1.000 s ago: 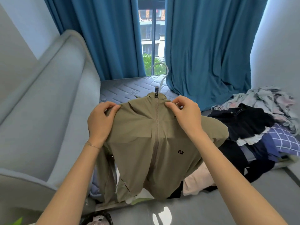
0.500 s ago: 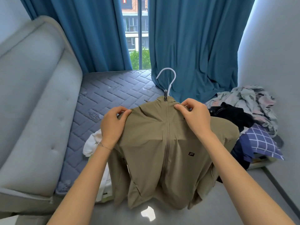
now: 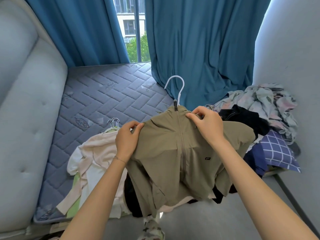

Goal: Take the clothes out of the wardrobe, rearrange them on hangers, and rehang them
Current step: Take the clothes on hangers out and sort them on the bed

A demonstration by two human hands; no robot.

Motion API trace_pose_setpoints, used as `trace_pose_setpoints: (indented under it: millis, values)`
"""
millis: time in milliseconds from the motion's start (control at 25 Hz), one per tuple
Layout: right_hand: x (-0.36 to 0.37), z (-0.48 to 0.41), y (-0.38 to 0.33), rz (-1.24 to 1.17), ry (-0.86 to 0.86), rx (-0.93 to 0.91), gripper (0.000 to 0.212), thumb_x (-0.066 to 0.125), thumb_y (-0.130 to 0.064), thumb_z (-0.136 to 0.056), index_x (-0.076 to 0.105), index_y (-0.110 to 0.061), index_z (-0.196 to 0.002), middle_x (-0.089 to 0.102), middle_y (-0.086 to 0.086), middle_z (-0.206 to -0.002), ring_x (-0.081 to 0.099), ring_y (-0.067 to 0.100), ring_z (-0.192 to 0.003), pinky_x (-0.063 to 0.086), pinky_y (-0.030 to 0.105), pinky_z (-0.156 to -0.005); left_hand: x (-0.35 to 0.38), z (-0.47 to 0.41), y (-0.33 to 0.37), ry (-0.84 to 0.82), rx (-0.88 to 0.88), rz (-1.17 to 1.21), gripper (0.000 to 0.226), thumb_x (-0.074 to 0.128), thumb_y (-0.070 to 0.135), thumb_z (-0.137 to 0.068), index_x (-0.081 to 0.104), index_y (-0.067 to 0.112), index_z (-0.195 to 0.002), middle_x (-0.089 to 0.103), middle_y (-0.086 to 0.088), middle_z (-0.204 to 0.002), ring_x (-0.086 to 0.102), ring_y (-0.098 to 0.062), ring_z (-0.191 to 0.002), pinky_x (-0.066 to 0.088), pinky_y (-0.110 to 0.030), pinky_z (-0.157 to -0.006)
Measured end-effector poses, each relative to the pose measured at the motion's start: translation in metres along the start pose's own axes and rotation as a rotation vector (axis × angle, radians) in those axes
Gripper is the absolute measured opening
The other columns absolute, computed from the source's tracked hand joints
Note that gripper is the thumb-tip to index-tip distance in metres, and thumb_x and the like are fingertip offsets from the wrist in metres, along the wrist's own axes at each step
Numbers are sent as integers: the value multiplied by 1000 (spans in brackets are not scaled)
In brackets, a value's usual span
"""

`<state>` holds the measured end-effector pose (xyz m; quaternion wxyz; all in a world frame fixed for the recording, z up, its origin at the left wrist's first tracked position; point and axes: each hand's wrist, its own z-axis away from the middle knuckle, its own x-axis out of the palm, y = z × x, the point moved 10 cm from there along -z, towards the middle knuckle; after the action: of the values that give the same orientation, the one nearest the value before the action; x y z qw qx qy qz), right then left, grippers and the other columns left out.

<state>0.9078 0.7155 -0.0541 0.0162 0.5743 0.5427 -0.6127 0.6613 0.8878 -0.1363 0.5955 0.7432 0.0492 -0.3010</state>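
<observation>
Both hands on the olive jacket (image 3: 173, 153). My left hand (image 3: 127, 141) has its fingers curled, thumb and fingertips pinching the fabric at one shoulder. My right hand (image 3: 207, 126) pinches the other shoulder just beside the collar. Neither hand is on the white hanger (image 3: 176, 89) itself, whose hook pokes up out of the collar right above the zip pull.

The jacket is up in the air in front of me, zipped to the top. It hangs over the near edge of the mattress (image 3: 103, 94), with a cream top (image 3: 93, 153) on its own hangers lying below left and a pile of clothes (image 3: 259, 108) to the right.

Step in hand, as I read it: seating the shoulders on the hanger before rehanging.

To do it well:
- tug both shoulders outward evenly so the zip line sits under the hook
- smooth the folds near the collar (the right side looks bunched)
- move one hand to the hook before letting go of the fabric, or the thing may tip
- check the sleeves hang free; I can't see them clearly from here
</observation>
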Motion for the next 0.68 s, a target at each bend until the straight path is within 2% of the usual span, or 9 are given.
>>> trace_pose_setpoints:
  millis: [200, 440, 560, 680]
  values:
    - [66, -50, 54, 5, -73, 116, 23, 69, -45, -83, 66, -23, -78, 65, -7, -73, 60, 22, -78, 47, 38, -68, 55, -53, -47, -55, -83, -20, 21, 59, 38, -93, 66, 27, -77, 64, 11, -77, 56, -12, -75, 36, -30, -63]
    - [181, -103, 132, -26, -248, 222, 15, 64, -35, -90, 67, -20, -89, 68, -1, -84, 60, 22, -87, 44, 35, -73, 126, -117, -129, -88, -195, -38, 20, 58, 31, -95, 65, 23, -78, 64, 12, -77, 59, -12, -80, 39, -30, -68]
    - [250, -129, 186, -22, -305, 229, 14, 63, -33, -91, 67, -20, -92, 66, -1, -82, 60, 22, -84, 42, 33, -71, 178, -148, -194, -119, -243, -44, 19, 58, 30, -95, 65, 21, -79, 64, 8, -77, 59, -11, -77, 41, -30, -69]
    - [319, -153, 239, 1, -342, 205, 15, 63, -31, -91, 69, -17, -94, 67, 1, -85, 59, 20, -84, 44, 33, -75, 230, -170, -265, -98, -291, -55, 20, 59, 28, -95, 64, 15, -80, 65, 1, -76, 59, -20, -77, 43, -34, -70]
